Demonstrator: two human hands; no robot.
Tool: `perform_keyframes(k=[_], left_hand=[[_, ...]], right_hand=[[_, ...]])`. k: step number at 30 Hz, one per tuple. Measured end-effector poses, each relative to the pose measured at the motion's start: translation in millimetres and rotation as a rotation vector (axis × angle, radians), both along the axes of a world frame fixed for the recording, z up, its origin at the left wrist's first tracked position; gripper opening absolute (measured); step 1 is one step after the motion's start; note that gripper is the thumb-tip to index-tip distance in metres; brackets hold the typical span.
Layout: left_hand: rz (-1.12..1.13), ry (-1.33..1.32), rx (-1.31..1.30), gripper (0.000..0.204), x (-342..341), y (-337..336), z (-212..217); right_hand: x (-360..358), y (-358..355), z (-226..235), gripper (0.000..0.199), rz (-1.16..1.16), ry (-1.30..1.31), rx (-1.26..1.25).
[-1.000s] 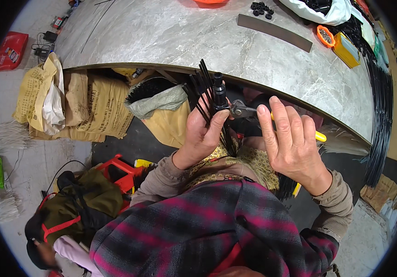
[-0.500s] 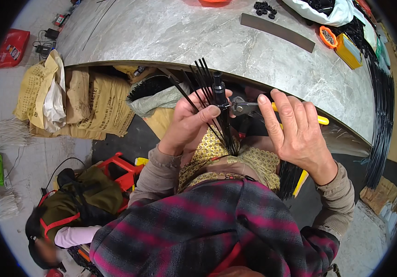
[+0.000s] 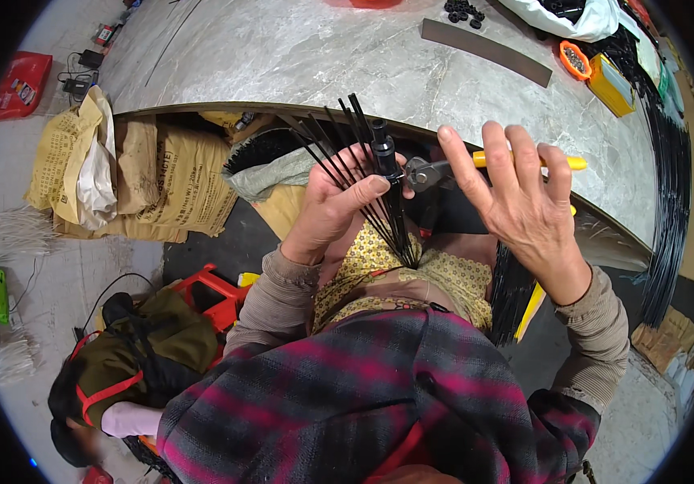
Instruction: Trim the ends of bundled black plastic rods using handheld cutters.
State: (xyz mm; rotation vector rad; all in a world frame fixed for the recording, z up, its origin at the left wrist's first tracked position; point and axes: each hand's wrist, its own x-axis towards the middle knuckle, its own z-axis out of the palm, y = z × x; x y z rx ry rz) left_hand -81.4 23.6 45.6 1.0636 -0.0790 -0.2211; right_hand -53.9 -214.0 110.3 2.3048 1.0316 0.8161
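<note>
My left hand [image 3: 332, 198] is closed around a fan of thin black rods [image 3: 399, 234], its thumb lying against a stepped black plastic fitting [image 3: 382, 145] that stands among them. The rods spread at the top and draw together over my lap. A pair of pliers [image 3: 436, 172] with yellow handles is in my right hand [image 3: 528, 198], the handles running beneath the raised, spread fingers. The pliers' jaws are right beside the fitting's collar; whether they grip anything there is too small to tell.
Ahead stands a grey marbled table [image 3: 298, 64] bearing a dark flat strip [image 3: 486, 52], small black parts [image 3: 464, 14] and an orange dish [image 3: 574, 60]. More black rods [image 3: 670, 185] hang at the right. Paper sacks [image 3: 194, 177] lie below the table; another person [image 3: 145, 347] is at lower left.
My right hand's fingers have lifted and spread further from the pliers' handles, and the hand has shifted slightly right. The rods in my left hand have fanned out a little more.
</note>
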Motion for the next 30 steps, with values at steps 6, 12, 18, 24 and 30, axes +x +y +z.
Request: perform_keyframes(k=[6,12,18,24,30], left_hand=[[0.029,-0.003,0.019,0.031,2.1,-1.1,-3.1],[0.086,-0.029,0.042,0.034,2.3,8.2,-13.6],[0.111,0.002,0.012,0.032,3.4,2.6,-11.0],[0.125,-0.022,0.017,0.029,3.0,3.4,-12.7],[0.207,-0.014,0.006,0.026,-0.3,-3.0,-10.9]], right_hand=[[10.5,-5.0,5.9,0.063,0.008,-0.229,-0.040],[26.3,-19.4,24.5,0.064,-0.011,0.198,0.135],[-0.9,6.0,-35.4,0.022,-0.044,1.544,1.548],[-21.8,57.7,-65.3,0.032,0.019,1.586,2.043],[-28.3,81.4,-73.2,0.029,0.149,1.310,2.201]])
